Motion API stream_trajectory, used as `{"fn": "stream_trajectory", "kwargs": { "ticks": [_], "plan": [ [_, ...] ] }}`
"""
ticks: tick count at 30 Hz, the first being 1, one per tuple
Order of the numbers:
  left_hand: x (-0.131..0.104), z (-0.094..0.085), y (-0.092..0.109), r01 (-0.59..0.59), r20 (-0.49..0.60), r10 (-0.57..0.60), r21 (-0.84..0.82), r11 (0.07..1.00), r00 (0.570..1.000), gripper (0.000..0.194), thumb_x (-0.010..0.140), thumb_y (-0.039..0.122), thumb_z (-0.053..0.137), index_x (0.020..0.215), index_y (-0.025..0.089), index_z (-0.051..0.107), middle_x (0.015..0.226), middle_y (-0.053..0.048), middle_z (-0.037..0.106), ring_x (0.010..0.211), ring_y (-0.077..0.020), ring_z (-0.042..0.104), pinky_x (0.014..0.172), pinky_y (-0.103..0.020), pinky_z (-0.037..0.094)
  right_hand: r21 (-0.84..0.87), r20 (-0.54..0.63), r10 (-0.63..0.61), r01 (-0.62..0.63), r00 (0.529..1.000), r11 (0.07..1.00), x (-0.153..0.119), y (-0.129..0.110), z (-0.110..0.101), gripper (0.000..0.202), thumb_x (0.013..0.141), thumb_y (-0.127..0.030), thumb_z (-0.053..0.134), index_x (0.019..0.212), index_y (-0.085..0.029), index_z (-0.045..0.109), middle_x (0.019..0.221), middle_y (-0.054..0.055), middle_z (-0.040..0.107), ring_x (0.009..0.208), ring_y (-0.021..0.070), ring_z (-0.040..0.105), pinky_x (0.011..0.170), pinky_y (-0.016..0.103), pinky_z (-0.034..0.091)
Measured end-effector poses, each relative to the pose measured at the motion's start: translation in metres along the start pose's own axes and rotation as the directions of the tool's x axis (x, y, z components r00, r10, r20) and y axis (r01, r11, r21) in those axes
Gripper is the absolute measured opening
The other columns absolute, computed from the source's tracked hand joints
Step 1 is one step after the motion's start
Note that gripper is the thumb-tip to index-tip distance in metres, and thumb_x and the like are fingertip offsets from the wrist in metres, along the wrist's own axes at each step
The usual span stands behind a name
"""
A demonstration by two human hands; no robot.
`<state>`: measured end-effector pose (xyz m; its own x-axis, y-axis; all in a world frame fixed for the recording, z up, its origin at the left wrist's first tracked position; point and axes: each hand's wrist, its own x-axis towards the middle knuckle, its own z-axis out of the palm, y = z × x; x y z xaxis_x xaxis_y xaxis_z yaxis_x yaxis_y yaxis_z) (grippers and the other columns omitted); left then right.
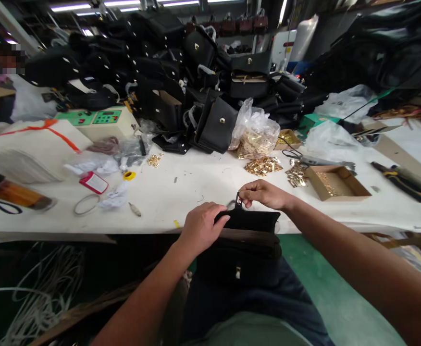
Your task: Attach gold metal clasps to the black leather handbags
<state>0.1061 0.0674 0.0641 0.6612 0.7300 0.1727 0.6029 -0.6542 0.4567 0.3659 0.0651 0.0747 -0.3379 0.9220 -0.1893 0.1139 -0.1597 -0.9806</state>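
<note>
A black bag [225,259] rests on my lap against the table's front edge, its flap raised and a metal clasp [238,272] on its front. My left hand [204,225] grips the left part of the raised flap between thumb and fingers. At the flap's top middle, my right hand [261,194] pinches a small black tab [238,201] with a bit of metal on it. Past my hands, gold metal pieces [263,166] lie in a pile on the white table [167,192].
Many black bags [216,122] are heaped at the back. An open cardboard box [340,182], silver pieces [297,174] and pliers [400,181] lie to the right. A machine [102,121], red-edged tag [93,182], yellow tape [129,176] and bottle [23,194] are left.
</note>
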Motion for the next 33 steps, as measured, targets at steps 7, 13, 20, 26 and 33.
{"fn": "stream_trajectory", "kwargs": {
  "ticks": [7,13,20,26,33],
  "plan": [
    [0.030,-0.008,-0.017,0.186,0.317,-0.066,-0.366,0.912,0.946,0.024,0.097,0.039,0.061,0.108,0.026,0.078,0.109,-0.001,0.080,0.097,-0.0202,0.073,0.087,-0.029,0.052,0.053,0.044,0.041,-0.043,0.998,0.998,0.013,0.008,-0.012,0.045,0.080,-0.056,0.081,0.087,-0.011,0.074,0.073,0.003,0.069,0.066,0.0137,0.064,0.069,0.028,0.053],
    [0.036,-0.023,0.003,0.255,0.291,-0.179,-0.248,0.935,0.940,0.034,0.092,0.049,0.066,0.116,0.029,0.077,0.115,-0.001,0.079,0.101,-0.0235,0.072,0.082,-0.029,0.051,-0.039,0.112,0.018,-0.014,0.994,0.999,0.009,-0.004,-0.012,0.040,0.088,-0.051,0.073,0.096,-0.012,0.075,0.083,0.004,0.071,0.072,0.0134,0.062,0.070,0.027,0.051],
    [0.047,-0.010,0.029,0.318,0.237,-0.240,-0.390,0.864,0.942,0.025,0.091,0.045,0.067,0.101,0.026,0.081,0.098,0.000,0.081,0.087,-0.0205,0.072,0.076,-0.027,0.050,-0.369,0.110,-0.004,0.045,0.994,0.928,-0.008,-0.032,-0.015,0.037,0.097,-0.048,0.061,0.100,-0.014,0.077,0.080,0.003,0.070,0.072,0.0149,0.060,0.064,0.025,0.044],
    [0.054,-0.002,0.026,0.368,0.325,-0.239,-0.429,0.825,0.915,0.028,0.087,0.046,0.069,0.097,0.024,0.082,0.078,0.000,0.075,0.070,-0.0176,0.063,0.064,-0.026,0.042,-0.398,0.062,-0.024,0.047,0.998,0.916,-0.015,-0.030,-0.014,0.036,0.096,-0.047,0.060,0.096,-0.014,0.076,0.078,0.002,0.069,0.071,0.0149,0.058,0.063,0.025,0.043],
    [0.065,-0.002,0.023,0.338,0.381,-0.177,-0.411,0.847,0.907,0.030,0.087,0.046,0.065,0.075,0.020,0.072,0.055,0.005,0.049,0.055,-0.0125,0.044,0.054,-0.027,0.028,-0.447,0.063,-0.032,0.057,0.998,0.893,-0.013,-0.031,-0.015,0.034,0.097,-0.043,0.058,0.097,-0.015,0.076,0.079,0.002,0.071,0.070,0.0152,0.059,0.062,0.025,0.041]
  ]
}}
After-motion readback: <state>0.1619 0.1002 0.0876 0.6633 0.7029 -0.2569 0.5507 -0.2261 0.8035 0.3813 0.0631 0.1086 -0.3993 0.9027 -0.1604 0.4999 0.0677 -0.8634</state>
